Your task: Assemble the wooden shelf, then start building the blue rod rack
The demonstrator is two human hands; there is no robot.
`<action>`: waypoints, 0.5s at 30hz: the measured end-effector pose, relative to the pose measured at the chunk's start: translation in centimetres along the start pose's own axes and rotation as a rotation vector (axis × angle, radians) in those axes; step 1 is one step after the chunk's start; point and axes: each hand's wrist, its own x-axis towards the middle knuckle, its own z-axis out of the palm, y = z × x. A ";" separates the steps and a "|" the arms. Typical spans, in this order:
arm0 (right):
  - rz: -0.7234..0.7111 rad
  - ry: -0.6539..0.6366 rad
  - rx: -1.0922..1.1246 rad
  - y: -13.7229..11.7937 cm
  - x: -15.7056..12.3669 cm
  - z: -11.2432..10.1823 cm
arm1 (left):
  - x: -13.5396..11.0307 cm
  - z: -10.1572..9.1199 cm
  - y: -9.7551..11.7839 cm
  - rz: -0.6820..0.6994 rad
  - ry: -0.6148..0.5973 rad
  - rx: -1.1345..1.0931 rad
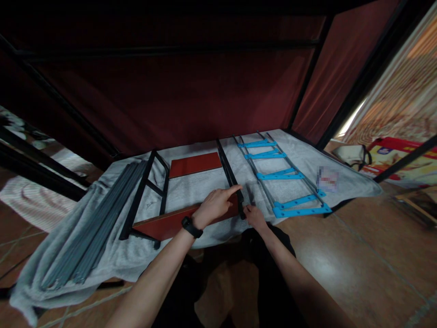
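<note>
A small rack with black metal side frames and two reddish-brown boards lies on a grey cloth. My left hand, with a black watch at the wrist, reaches over the near board. Its fingers lie over the right black side frame and grip it near its lower end; some fingers are hidden. At that frame's lower end, my right hand has its fingertips pinched together. Whatever sits between them is too small to make out. The far board and the left black side frame lie beyond my left hand.
Several grey tubes lie on the grey cloth at the left. On the right is a ladder-like assembly of tubes and blue brackets, beside a blurred card. A dark red panel stands behind. A colourful box stands at the right.
</note>
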 end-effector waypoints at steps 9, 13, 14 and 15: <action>0.029 -0.091 0.099 0.2 -0.2 0.7 | 0.0 -0.2 -0.3 0.000 0.006 -0.010; 0.055 -0.104 0.113 0.1 0.1 0.8 | -0.1 -0.2 -0.1 0.003 0.000 -0.008; 0.066 -0.101 0.120 0.2 0.1 0.9 | -0.1 -0.3 -0.1 -0.001 -0.001 -0.008; 0.075 -0.097 0.127 0.3 0.1 1.0 | -0.2 -0.3 -0.1 -0.005 -0.001 -0.009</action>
